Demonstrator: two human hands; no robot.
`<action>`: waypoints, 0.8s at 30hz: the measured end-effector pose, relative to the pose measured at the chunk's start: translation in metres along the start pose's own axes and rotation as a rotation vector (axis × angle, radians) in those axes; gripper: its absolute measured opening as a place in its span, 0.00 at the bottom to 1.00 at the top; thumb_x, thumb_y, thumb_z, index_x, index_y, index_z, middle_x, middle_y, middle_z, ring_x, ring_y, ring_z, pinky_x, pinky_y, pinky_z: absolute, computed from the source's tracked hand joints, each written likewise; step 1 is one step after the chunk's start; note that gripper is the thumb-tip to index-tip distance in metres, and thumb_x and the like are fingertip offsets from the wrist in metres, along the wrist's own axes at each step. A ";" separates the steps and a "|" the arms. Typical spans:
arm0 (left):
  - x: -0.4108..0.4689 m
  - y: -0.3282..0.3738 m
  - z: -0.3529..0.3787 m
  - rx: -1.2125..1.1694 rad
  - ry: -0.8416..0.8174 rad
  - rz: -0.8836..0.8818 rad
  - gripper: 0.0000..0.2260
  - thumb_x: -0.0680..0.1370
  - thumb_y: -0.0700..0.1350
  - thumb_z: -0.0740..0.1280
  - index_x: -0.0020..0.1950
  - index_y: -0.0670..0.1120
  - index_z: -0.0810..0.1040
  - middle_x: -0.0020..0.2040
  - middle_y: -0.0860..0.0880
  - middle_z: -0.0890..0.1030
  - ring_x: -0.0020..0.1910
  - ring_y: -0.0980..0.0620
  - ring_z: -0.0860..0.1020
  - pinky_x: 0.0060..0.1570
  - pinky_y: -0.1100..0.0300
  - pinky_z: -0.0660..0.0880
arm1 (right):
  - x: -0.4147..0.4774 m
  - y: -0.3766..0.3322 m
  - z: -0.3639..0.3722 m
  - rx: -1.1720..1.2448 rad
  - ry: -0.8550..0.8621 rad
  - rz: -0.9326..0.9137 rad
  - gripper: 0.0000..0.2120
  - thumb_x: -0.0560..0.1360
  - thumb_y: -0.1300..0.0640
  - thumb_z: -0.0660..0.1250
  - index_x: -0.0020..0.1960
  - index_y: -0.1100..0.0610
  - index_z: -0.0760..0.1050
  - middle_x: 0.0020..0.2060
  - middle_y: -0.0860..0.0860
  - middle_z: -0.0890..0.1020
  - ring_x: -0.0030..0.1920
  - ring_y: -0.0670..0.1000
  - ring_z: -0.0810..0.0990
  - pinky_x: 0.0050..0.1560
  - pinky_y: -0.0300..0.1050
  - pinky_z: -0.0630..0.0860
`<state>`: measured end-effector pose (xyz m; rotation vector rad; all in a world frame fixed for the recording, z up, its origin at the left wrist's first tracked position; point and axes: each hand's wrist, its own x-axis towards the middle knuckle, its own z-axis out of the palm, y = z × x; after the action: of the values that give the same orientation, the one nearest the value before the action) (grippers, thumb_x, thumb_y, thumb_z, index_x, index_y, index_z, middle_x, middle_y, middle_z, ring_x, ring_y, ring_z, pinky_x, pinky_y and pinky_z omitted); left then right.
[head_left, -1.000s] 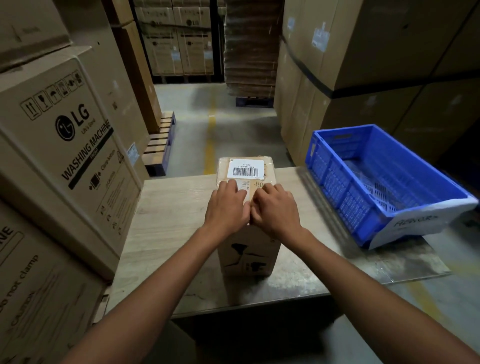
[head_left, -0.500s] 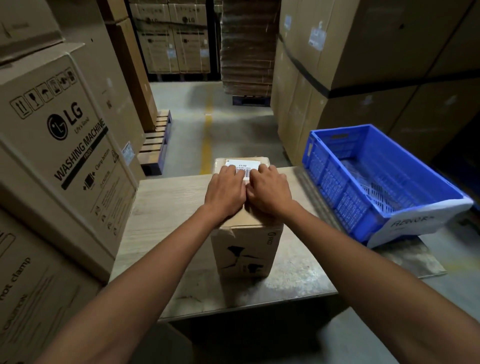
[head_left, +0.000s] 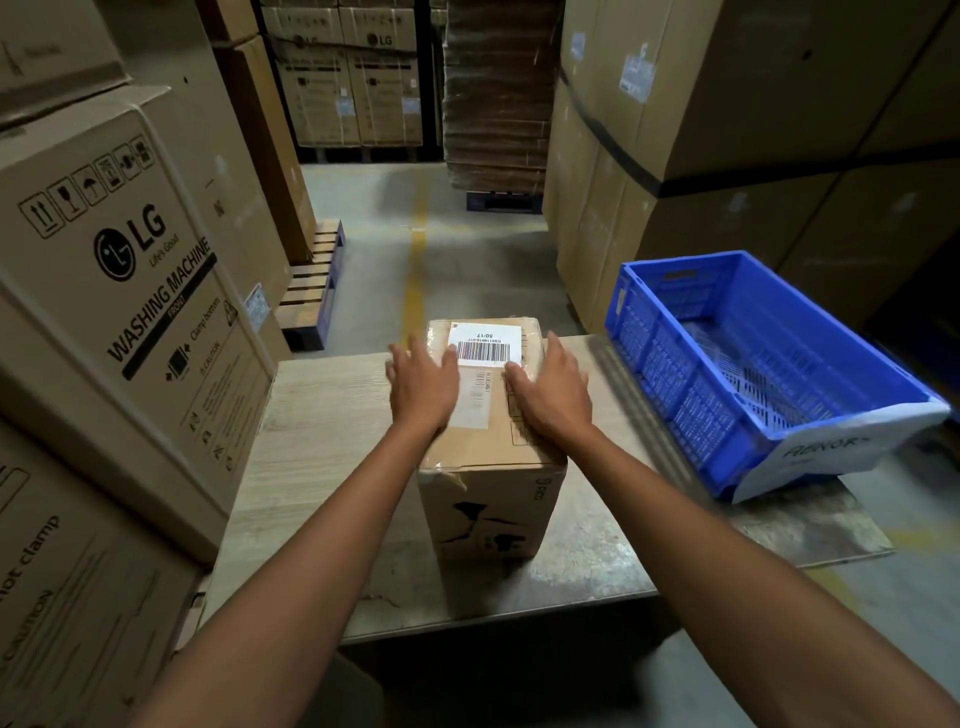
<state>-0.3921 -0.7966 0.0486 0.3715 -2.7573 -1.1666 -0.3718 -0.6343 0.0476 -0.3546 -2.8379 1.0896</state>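
Pressing flat with left grip (head_left: 423, 387) and right grip (head_left: 553, 392), fingers straight, spread, clamped on nothing. Under both palms: cardboard box (head_left: 485, 514), upright on table (head_left: 322, 415). Between grips, by fingertips: barcode label (head_left: 485, 345). Right of right grip: blue crate (head_left: 670, 374), on table edge.
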 end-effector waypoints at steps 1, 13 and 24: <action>0.003 -0.004 -0.001 -0.094 -0.044 -0.114 0.31 0.81 0.62 0.56 0.80 0.47 0.56 0.78 0.41 0.62 0.75 0.38 0.64 0.69 0.42 0.68 | -0.001 0.005 -0.001 0.214 -0.085 0.135 0.37 0.76 0.36 0.65 0.77 0.56 0.61 0.70 0.56 0.74 0.67 0.60 0.75 0.65 0.57 0.74; -0.024 -0.027 -0.019 -0.758 -0.290 -0.148 0.33 0.74 0.76 0.52 0.59 0.54 0.81 0.50 0.47 0.86 0.49 0.44 0.85 0.54 0.41 0.80 | -0.037 0.015 -0.005 0.694 -0.094 0.077 0.25 0.78 0.32 0.56 0.54 0.51 0.79 0.47 0.51 0.85 0.49 0.53 0.84 0.51 0.53 0.81; -0.043 -0.089 0.003 -1.055 -0.240 -0.729 0.31 0.82 0.64 0.53 0.52 0.36 0.78 0.46 0.37 0.81 0.44 0.40 0.80 0.49 0.48 0.78 | -0.071 0.067 0.028 0.845 -0.184 0.420 0.29 0.81 0.34 0.51 0.41 0.58 0.71 0.42 0.54 0.83 0.42 0.52 0.80 0.37 0.45 0.73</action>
<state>-0.3356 -0.8427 -0.0182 1.1384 -1.7088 -2.6947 -0.2949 -0.6213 -0.0169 -0.7955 -2.1627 2.3383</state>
